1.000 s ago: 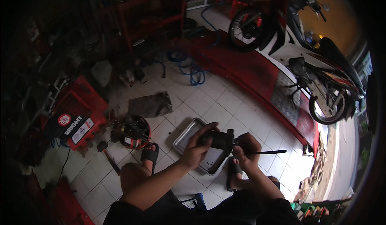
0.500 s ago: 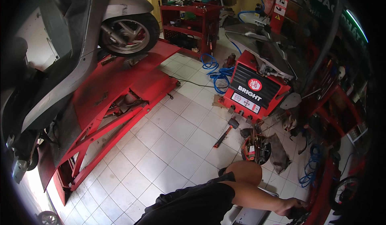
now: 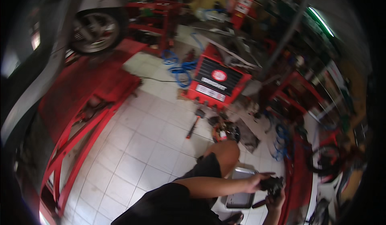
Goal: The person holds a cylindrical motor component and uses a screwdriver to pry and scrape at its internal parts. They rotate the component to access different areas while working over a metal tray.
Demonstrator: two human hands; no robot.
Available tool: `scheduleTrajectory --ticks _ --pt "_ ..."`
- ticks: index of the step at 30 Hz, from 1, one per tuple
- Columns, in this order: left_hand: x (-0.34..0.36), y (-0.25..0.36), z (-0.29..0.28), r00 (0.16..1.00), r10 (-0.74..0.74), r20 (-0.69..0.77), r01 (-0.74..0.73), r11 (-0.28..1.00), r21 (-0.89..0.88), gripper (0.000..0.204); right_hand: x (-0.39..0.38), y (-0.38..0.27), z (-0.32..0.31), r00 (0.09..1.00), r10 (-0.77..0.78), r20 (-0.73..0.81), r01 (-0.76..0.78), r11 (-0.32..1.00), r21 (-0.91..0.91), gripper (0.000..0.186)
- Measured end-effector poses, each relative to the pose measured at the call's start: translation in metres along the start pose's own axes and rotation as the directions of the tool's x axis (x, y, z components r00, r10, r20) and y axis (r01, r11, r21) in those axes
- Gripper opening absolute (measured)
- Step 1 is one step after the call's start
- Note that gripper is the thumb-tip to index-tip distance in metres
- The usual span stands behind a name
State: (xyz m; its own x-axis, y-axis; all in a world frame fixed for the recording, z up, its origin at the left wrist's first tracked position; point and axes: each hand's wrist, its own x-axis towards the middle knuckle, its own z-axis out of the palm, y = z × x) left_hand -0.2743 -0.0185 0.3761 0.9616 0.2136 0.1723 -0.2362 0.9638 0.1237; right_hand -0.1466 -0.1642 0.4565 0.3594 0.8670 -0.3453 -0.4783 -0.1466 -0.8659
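Near the lower right, my left hand [image 3: 254, 182] is closed on a dark, bulky metal part [image 3: 272, 184], some fingers stretched over its top. Just below, my right hand [image 3: 274, 200] is closed against that part with a slim dark tool [image 3: 259, 203] sticking out leftward; motion blur obscures the exact grip. Beneath my hands and forearms, a shallow metal tray [image 3: 237, 206] lies on the tiled floor, beside my bent knee [image 3: 229, 154].
A red scissor lift [image 3: 92, 126] carries a grey scooter [image 3: 48, 72] at left. A red-black machine [image 3: 213, 84], blue hose [image 3: 179, 70], hammer [image 3: 195, 122], bowl of tools [image 3: 225, 130] and dark rag [image 3: 247, 136] are ahead. Another red lift [image 3: 297, 172] runs at right.
My view swung far left, then back slightly right, so the scooter and machine shifted leftward since half a second ago. Both hands now show again, still holding the part.
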Motion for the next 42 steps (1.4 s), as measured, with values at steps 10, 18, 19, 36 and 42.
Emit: scheduleTrajectory --ticks 10,18,19,36,42 --pt "-0.032 0.034 0.027 0.967 -0.134 -0.216 0.237 0.782 0.577 0.082 -0.018 0.009 0.036 0.988 0.103 -0.113 -0.082 0.982 0.173 0.023" --pt "0.008 0.06 0.036 0.838 -0.475 -0.269 0.52 0.543 0.66 0.078 -0.014 0.008 0.026 0.988 0.145 -0.06 -0.139 0.985 0.098 0.035" --pt "0.018 0.058 0.031 0.81 -0.543 -0.223 0.534 0.524 0.664 0.072 -0.011 0.007 0.023 0.986 0.144 -0.088 -0.14 0.989 0.052 0.037" --pt "0.122 0.04 -0.046 0.68 -0.187 -0.709 0.568 0.746 0.348 0.056 0.121 0.241 -0.276 0.547 0.28 -0.789 -0.778 0.516 -0.357 0.046" --pt "0.132 0.033 -0.063 0.681 -0.138 -0.719 0.496 0.81 0.314 0.055 0.169 0.334 -0.265 0.515 0.123 -0.849 -0.799 0.429 -0.422 0.04"
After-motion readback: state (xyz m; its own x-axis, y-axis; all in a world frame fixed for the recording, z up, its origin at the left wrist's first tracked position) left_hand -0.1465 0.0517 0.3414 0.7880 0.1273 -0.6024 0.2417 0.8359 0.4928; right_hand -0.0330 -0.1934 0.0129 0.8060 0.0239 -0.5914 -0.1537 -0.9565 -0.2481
